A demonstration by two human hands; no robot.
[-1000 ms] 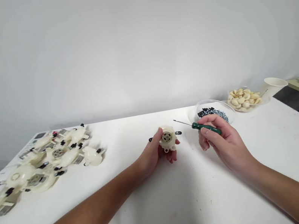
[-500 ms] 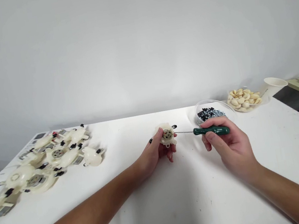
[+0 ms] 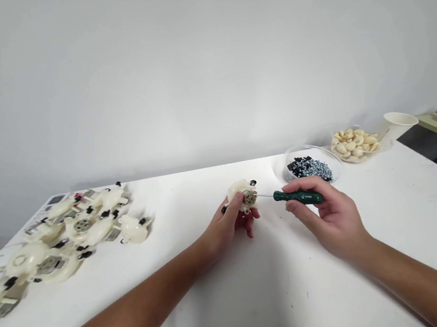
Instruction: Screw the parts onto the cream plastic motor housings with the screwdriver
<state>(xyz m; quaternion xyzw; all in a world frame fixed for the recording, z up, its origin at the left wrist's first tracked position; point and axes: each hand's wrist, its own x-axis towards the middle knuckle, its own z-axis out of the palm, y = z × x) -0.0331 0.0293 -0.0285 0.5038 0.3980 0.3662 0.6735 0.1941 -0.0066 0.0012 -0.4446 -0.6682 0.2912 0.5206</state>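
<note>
My left hand (image 3: 225, 222) is closed around a cream plastic assembly (image 3: 236, 189) with black tips and a round metal-looking disc with holes, its thumb pressed beside the disc. In my right hand (image 3: 334, 219) is a screwdriver (image 3: 299, 197) with a green handle, held nearly level between thumb and fingers. Its thin shaft points left and its tip meets the edge of the assembly near the disc; the exact contact point is too small to make out.
Several similar cream assemblies (image 3: 28, 256) lie on the left of the white table (image 3: 242, 304). Behind my right hand stands a clear dish of screws and small black parts (image 3: 311, 167). Further right are a container of cream oval pieces (image 3: 355, 145) and a white cup (image 3: 398, 125).
My right hand and the screwdriver have moved a little left. The cream assembly has turned slightly in my left hand, and the screwdriver tip is now closer to its disc.
</note>
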